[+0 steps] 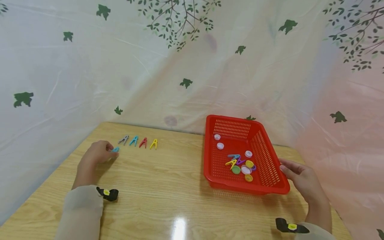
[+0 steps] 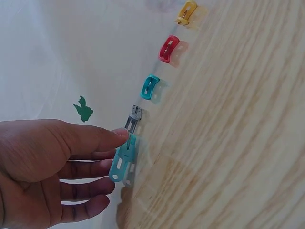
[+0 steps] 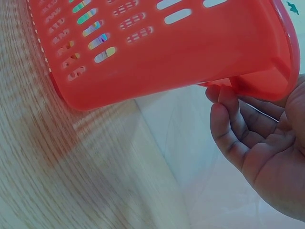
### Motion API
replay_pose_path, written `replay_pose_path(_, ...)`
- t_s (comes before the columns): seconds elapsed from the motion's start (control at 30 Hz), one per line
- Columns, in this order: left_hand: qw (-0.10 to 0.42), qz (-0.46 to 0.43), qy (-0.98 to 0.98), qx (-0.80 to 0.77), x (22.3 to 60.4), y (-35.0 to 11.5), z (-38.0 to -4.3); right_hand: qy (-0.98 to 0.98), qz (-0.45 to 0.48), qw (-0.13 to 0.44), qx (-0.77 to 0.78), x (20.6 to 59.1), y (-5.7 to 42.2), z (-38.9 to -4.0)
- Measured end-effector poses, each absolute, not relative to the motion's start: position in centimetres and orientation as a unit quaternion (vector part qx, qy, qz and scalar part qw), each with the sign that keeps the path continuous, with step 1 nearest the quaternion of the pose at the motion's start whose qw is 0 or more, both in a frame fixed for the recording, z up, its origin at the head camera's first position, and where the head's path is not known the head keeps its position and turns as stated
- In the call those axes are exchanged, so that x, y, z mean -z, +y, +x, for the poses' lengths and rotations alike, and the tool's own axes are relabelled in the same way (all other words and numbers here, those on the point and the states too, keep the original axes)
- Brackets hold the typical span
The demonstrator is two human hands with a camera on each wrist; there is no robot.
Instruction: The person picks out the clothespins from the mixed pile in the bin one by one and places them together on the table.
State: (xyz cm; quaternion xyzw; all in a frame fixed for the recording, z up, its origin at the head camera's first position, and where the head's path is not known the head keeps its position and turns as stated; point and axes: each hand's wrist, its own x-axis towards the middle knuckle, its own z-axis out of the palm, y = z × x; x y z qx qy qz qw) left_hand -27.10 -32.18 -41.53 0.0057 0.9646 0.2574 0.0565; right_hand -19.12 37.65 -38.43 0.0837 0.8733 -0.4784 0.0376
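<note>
My left hand [image 1: 96,154] pinches a light-blue clothespin [image 2: 123,160] between thumb and fingers, low at the left of the table. Just beyond it, a row of clothespins runs to the right: grey [image 1: 124,139], blue [image 1: 134,140], red [image 1: 143,142] and yellow [image 1: 154,143]. On the right side, my right hand [image 1: 304,180] grips the rim of a red plastic basket [image 1: 240,188], thumb on top and fingers beneath the edge in the right wrist view. Inside the basket lie a few clothespins, among them a yellow one [image 1: 231,163], and several bottle caps, including a green one [image 1: 236,170].
A wooden table [image 1: 156,200] bears everything. Behind it hangs a pale cloth [image 1: 144,83] printed with leaves and branches, meeting the table's back edge. The basket stands near that back edge, toward the right.
</note>
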Motion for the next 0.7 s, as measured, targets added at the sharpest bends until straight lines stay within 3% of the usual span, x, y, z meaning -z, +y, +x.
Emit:
replay_pose_path(0.3,0.028,0.036,0.969,-0.241,40.4,-31.5,-27.0,0.877,0.077,0.031,0.472,38.3,37.5,-19.0)
replay_pose_path(0.7,0.004,0.057,0.969,-0.239,39.0,-27.4,-27.9,0.876,0.081,0.032,0.475,38.3,37.6,-19.0)
